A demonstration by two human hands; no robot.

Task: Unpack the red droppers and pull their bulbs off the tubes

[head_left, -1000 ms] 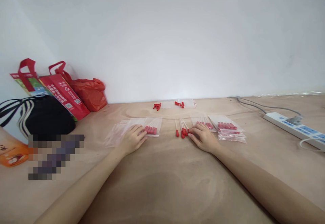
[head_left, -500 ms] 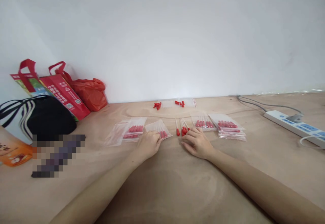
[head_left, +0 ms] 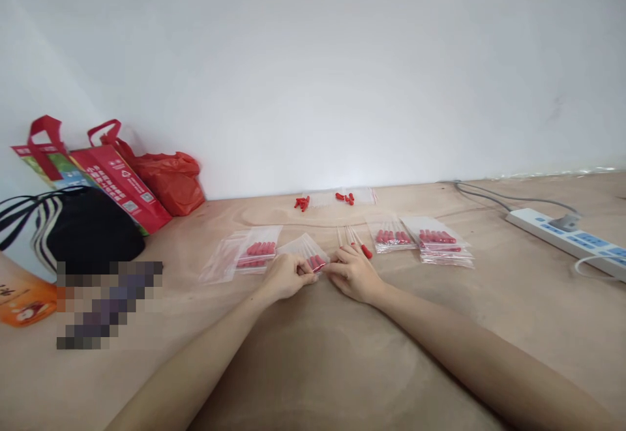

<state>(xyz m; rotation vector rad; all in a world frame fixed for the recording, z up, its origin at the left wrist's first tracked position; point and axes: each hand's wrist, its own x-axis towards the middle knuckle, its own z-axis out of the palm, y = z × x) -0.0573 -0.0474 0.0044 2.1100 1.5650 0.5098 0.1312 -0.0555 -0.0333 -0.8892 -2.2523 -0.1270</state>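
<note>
My left hand (head_left: 287,276) is closed, thumb and fingers pinching the near edge of a small clear plastic bag (head_left: 299,243). Inside that bag lie several thin white sticks with red ends (head_left: 317,262). At the bag's near right corner, my right hand (head_left: 356,276) has its fingertips drawn together on the edge. Under and just beyond the right hand are loose red-ended sticks (head_left: 366,250), partly covered by the fingers. Filled bags (head_left: 261,248) lie to the left of my left hand, overlapping clear bags (head_left: 215,267). More filled bags (head_left: 394,238) lie to the right.
A stack of filled bags (head_left: 443,238) sits farther right, before a white power strip (head_left: 562,232) with cables. Loose red pieces (head_left: 302,203) and a clear bag (head_left: 364,195) lie by the wall. Shopping bags (head_left: 122,183) and a black drawstring bag (head_left: 98,229) stand at left.
My right hand has moved left from the loose sticks to the corner of the bag held by my left hand. The left hand stays at the bag's edge.
</note>
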